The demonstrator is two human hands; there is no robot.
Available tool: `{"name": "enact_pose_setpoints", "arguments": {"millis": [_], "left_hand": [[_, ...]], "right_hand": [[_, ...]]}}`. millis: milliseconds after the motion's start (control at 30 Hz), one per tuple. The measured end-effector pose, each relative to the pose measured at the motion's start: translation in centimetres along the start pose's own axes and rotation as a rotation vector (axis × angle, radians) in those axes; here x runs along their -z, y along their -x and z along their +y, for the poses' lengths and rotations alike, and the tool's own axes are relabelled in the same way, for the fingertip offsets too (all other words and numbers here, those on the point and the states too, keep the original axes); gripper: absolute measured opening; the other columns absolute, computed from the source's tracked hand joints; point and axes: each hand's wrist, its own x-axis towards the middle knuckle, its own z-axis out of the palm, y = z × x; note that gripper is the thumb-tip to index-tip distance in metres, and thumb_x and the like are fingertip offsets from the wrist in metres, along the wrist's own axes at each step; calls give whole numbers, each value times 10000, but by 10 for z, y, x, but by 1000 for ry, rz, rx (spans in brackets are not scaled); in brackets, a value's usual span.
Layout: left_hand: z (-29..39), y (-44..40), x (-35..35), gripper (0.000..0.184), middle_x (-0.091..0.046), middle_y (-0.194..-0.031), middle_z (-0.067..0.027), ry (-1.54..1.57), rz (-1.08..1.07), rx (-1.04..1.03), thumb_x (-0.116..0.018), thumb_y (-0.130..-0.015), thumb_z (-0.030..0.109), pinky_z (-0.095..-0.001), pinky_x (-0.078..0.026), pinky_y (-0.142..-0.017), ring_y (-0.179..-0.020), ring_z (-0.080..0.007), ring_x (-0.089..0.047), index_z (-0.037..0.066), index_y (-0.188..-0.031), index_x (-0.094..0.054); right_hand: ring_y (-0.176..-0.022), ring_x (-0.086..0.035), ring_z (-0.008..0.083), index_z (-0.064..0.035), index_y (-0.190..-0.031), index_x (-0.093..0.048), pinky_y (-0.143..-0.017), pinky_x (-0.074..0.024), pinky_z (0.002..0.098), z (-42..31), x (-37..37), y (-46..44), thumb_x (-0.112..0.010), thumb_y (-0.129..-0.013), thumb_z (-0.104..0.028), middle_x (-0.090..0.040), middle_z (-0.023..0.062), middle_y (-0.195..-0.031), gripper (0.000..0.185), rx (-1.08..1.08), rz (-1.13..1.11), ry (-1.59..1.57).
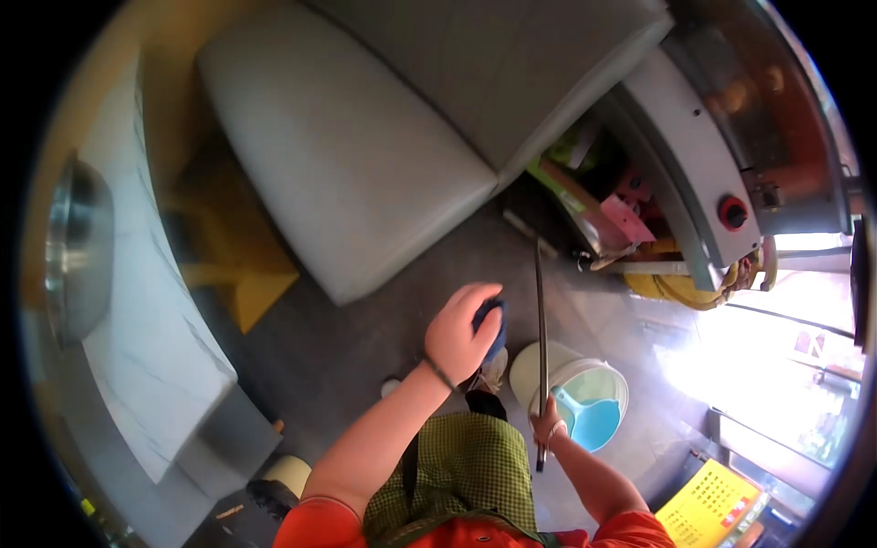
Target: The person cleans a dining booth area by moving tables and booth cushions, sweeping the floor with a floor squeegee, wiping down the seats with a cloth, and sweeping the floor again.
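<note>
My left hand (461,333) is closed around a dark blue cloth (491,327), out in front of my body over the floor. Lower and to the right, my right hand (548,425) grips a long thin dark rod (541,320) close to its near end. The rod points away from me, toward the grey seat. Just beside my right hand stands a white bucket (621,384) with a light blue dipper (594,420) in it.
A grey padded seat (338,164) stands ahead. On the left is a marble-patterned table (155,365) with a metal bowl (87,256). A metal appliance (685,137) with a red-ringed knob is at the upper right, a yellow crate (703,507) at the lower right.
</note>
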Motion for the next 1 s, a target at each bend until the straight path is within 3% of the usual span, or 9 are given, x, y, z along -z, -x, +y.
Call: {"name": "enact_pose_setpoints", "arguments": {"millis": [133, 333, 400, 467, 533, 567, 667, 867, 1000], "left_hand": [[106, -133, 5, 183, -517, -875, -68, -344, 41, -405, -498, -697, 108, -334, -451, -566, -719, -239, -545, 83, -877, -520], [231, -325, -24, 138, -497, -734, -42, -734, 177, -1146, -543, -651, 83, -275, -422, -539, -672, -188, -522, 77, -786, -518], [248, -360, -34, 211, -548, -796, -59, -833, 183, -1109, -530, -693, 194, -288, -420, -648, -788, -204, -533, 76, -867, -546], [249, -379, -37, 376, -571, -915, -92, -1147, -437, -389, -463, -724, 362, -321, -387, -762, -887, -224, -526, 82, -955, -562], [245, -391, -35, 505, -543, -1022, -120, -1202, -584, -347, -377, -724, 466, -343, -339, -837, -968, -230, -500, 91, -1010, -557], [239, -390, -33, 440, -577, -923, -124, -1162, -541, -426, -376, -720, 421, -330, -374, -786, -889, -236, -535, 84, -886, -604], [250, -375, -15, 426, -591, -882, -110, -1160, -586, -414, -372, -727, 383, -346, -372, -755, -864, -246, -541, 56, -842, -620], [225, -291, 45, 247, -519, -535, -57, -843, -487, -848, -495, -630, 287, -324, -358, -611, -602, -214, -482, 78, -502, -530], [216, -209, 87, 193, -478, -579, -43, -773, -660, -799, -528, -581, 258, -317, -353, -655, -604, -188, -453, 67, -566, -501]], "right_hand": [[-347, -386, 159, -246, -1181, -194, -286, -337, 294, 27, 32, 27, -488, -740, -63, -405, 65, -573, 560, -31, -101, -191], [-378, -395, 148, -217, -1219, -174, -322, -353, 289, 11, 98, 37, -514, -726, -63, -399, 57, -554, 618, -131, -195, -270], [-387, -407, 152, -184, -1242, -164, -333, -363, 295, -3, 112, 40, -527, -717, -71, -415, 66, -565, 648, -165, -230, -341], [-397, -414, 155, -186, -1243, -161, -337, -367, 299, -16, 120, 43, -532, -717, -76, -426, 73, -578, 653, -180, -227, -315], [-402, -415, 157, -197, -1243, -159, -340, -369, 302, -20, 123, 44, -531, -720, -80, -428, 74, -580, 652, -191, -220, -303], [-406, -416, 160, -208, -1243, -157, -342, -371, 304, -22, 120, 42, -530, -723, -84, -429, 75, -583, 651, -197, -212, -296], [-413, -418, 163, -239, -1243, -151, -350, -376, 318, -14, 119, 35, -524, -733, -99, -438, 78, -595, 647, -224, -261, -323], [-391, -419, 167, -184, -1244, -170, -328, -358, 307, -40, 127, 44, -511, -711, -66, -423, 75, -573, 644, -205, -207, -221], [-373, -428, 160, -127, -1247, -200, -312, -355, 291, -60, 144, 55, -488, -709, -66, -460, 88, -593, 614, -142, -190, -281]]}}
